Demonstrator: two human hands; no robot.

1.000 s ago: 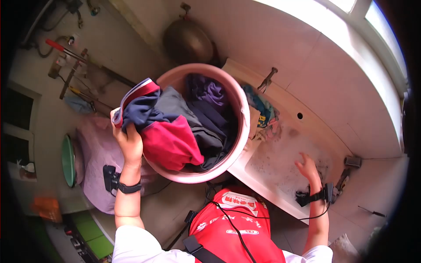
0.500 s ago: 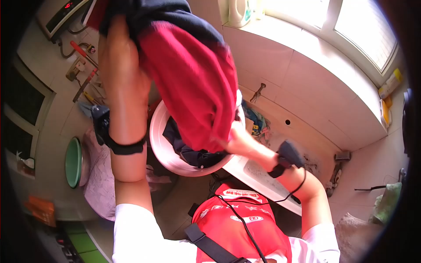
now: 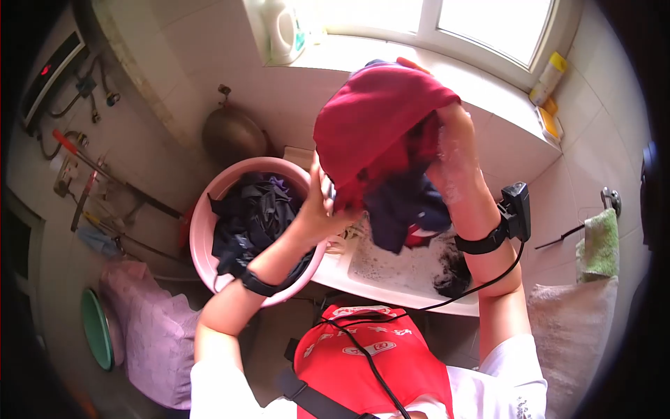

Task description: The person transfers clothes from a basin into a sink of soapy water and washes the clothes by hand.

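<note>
Two contacts on red-and-navy garment (image 3: 380, 122), just swung from above pink bucket (image 3: 202, 241), left of left hand (image 3: 322, 213), to over basin (image 3: 349, 276), below right hand (image 3: 453, 150); so now separated from other clothes (image 3: 251, 216). Pinching an edge with left; can't tell with right, fingertips hidden. Bunched, long axis roughly upright, navy end downward between hands.
</note>
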